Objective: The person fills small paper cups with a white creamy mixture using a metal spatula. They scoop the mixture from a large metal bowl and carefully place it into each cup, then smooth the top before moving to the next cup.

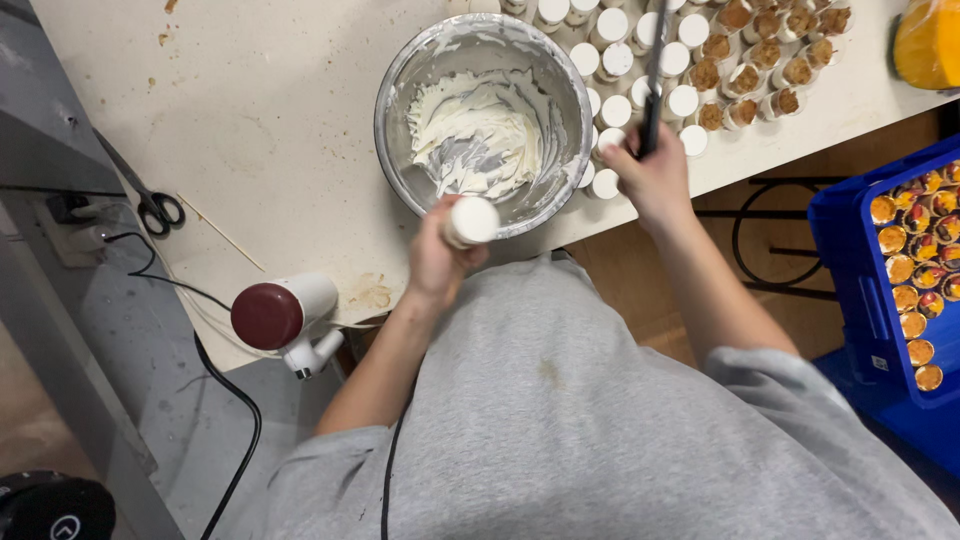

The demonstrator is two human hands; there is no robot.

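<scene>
My left hand point(437, 262) holds a small cup filled with white cream point(471, 221) at the near rim of a steel mixing bowl point(400, 95). White cream point(478, 140) is smeared across the bowl's inside. My right hand point(652, 176) grips the dark handle of a long flat spatula point(655, 70), whose blade reaches out over the rows of small cups. Cream-topped cups point(612, 62) stand right of the bowl. Further right stand cups with brown crumb point(760, 55).
Scissors point(150, 200) and a thin wooden skewer point(220, 232) lie at the table's left. A white and dark-red hand mixer point(285, 315) sits at the near edge with its cable hanging. A blue crate point(850, 260) of finished cups stands on the floor at right.
</scene>
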